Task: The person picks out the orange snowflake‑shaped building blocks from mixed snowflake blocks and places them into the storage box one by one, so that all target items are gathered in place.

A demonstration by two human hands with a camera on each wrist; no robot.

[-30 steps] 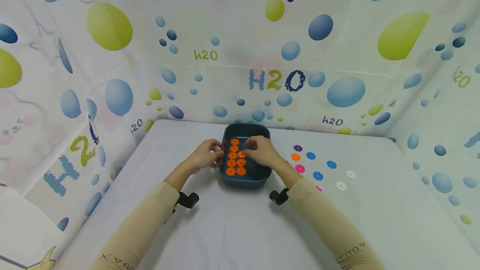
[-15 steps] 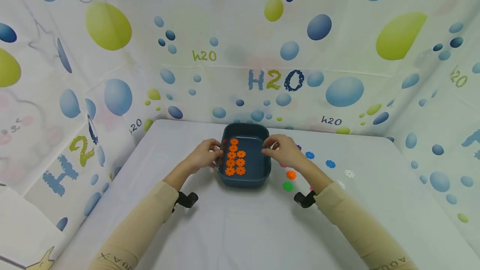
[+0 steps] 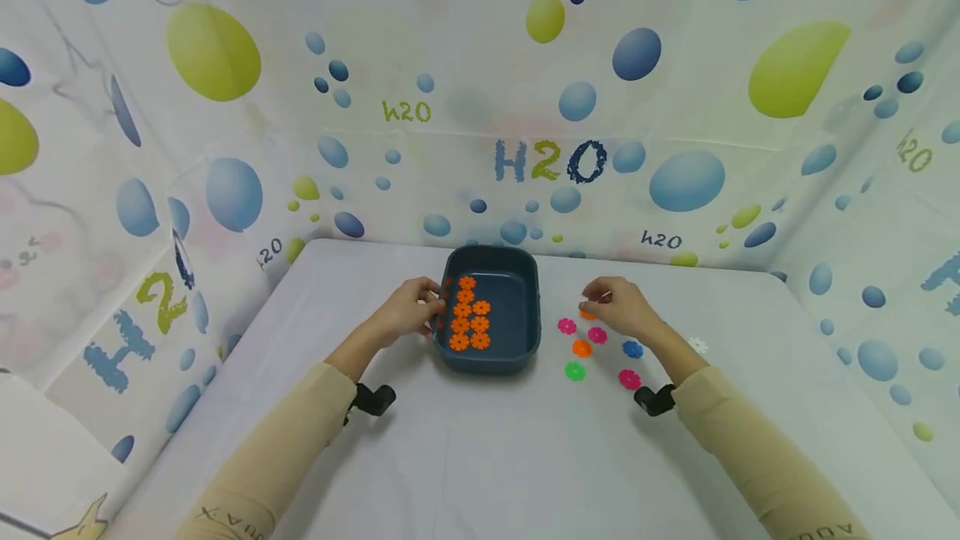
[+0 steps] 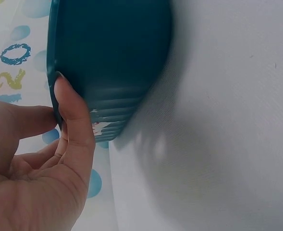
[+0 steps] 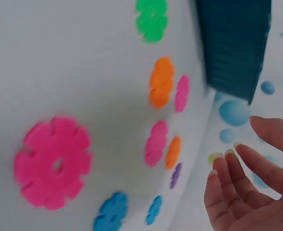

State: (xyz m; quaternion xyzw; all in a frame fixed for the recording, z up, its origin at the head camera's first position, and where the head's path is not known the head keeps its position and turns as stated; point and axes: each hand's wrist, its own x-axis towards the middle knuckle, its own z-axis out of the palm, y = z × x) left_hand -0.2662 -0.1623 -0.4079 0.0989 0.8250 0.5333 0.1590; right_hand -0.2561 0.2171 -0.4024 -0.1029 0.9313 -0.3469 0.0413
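Observation:
A dark blue rectangular bin (image 3: 512,327) stands on the white table. Inside, along its left side, several orange flower-shaped discs (image 3: 460,326) lie in two columns. My left hand (image 3: 408,307) grips the bin's left rim, thumb on one side of the wall and fingers on the other, as the left wrist view shows. My right hand (image 3: 621,307) hovers right of the bin over the scattered discs, its fingertips close to an orange disc (image 3: 587,315) in the head view. In the right wrist view nothing shows between its spread, bent fingers (image 5: 271,168).
Around my right hand lie pink discs (image 3: 629,379), a second orange disc (image 3: 582,348), a green disc (image 3: 575,371), a blue disc (image 3: 633,349) and a white disc (image 3: 698,345). A patterned curtain (image 3: 465,107) closes off the table's back.
My right hand has moved out of the bin to the right, over the loose discs, uncovering the bin's right half. My left hand has stayed at the rim.

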